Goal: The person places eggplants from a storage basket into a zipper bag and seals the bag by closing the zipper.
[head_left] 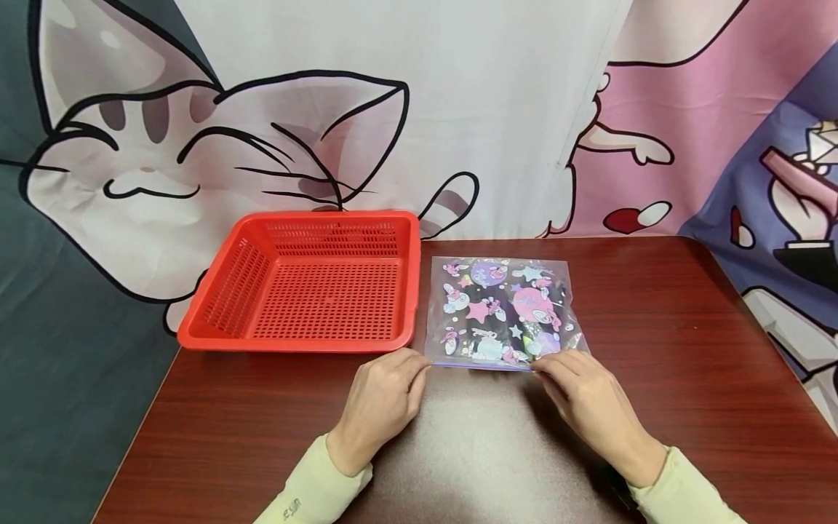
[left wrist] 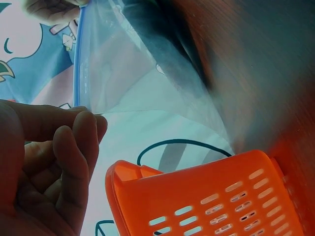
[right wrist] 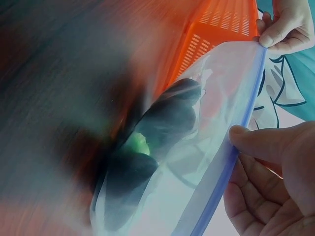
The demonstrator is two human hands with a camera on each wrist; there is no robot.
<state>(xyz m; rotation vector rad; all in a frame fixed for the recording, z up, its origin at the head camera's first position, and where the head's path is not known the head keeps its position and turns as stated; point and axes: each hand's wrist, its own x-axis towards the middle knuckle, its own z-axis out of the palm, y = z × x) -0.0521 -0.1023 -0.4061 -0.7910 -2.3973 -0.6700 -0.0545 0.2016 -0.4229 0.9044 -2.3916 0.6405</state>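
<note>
A clear zip bag (head_left: 481, 313) printed with pink, purple and blue cartoon figures and stars lies over the table, its blue zip edge (head_left: 481, 367) toward me. Dark contents (right wrist: 165, 118) with a bright green spot show through the plastic in the right wrist view. My left hand (head_left: 382, 400) pinches the left end of the zip edge between thumb and fingers. Farther along the same edge, toward its right end, my right hand (head_left: 592, 404) pinches the strip. In the left wrist view the zip edge is lifted and the bag slopes down to the table.
Just left of the bag stands a red perforated plastic basket (head_left: 297, 343), with nothing visible in it. The brown wooden table (head_left: 687, 349) extends to the right of the bag. Behind the table hangs a curtain (head_left: 517, 109) with cartoon drawings.
</note>
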